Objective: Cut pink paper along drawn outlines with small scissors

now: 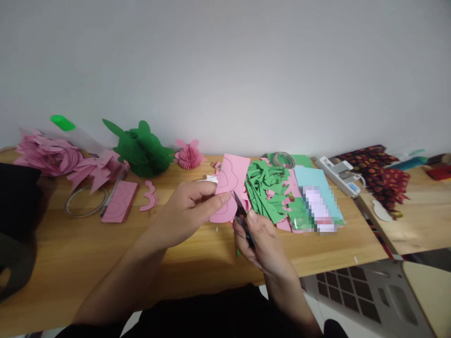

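My left hand [192,209] pinches the left side of a pink paper piece [232,171] marked with curved drawn outlines. Dark scissors [241,210] are in my right hand [259,239], their tip against the paper near my left thumb. Right behind the paper lies a pile of green paper scraps [269,188] with pink bits among them. Left of my left hand, a pink strip with drawn curves [120,202] and a cut scalloped pink piece [149,196] lie on the wooden table [141,253].
Along the wall stand a green honeycomb paper figure [143,150], a small pink one [189,155] and crumpled pink paper [49,152]. Tape rolls lie at left [86,202] and back [283,159]. Blue paper [315,180], a power strip [340,176] and patterned cloth [373,164] are at right.
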Motion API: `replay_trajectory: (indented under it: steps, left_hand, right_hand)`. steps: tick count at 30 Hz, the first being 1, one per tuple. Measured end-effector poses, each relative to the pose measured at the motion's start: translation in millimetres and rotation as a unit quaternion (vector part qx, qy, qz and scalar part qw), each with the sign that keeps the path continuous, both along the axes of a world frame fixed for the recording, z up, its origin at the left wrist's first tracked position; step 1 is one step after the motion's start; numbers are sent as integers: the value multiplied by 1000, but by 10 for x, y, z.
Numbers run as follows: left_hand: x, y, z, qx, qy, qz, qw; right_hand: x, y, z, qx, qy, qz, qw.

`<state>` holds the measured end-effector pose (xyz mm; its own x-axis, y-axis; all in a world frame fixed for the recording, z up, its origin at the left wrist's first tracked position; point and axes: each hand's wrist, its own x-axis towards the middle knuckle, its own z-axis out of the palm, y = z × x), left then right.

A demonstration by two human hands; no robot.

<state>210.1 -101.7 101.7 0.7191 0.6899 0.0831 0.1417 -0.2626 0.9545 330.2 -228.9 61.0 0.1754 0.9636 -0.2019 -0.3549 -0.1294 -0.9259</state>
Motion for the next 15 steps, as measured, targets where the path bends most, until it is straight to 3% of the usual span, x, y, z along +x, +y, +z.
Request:
replay_trajectory:
  steps: [15]
  left_hand:
    - [-2,16,3,-19,-12,-16,1000]
  right_hand:
    - [11,8,-2,18,23,3,1000]
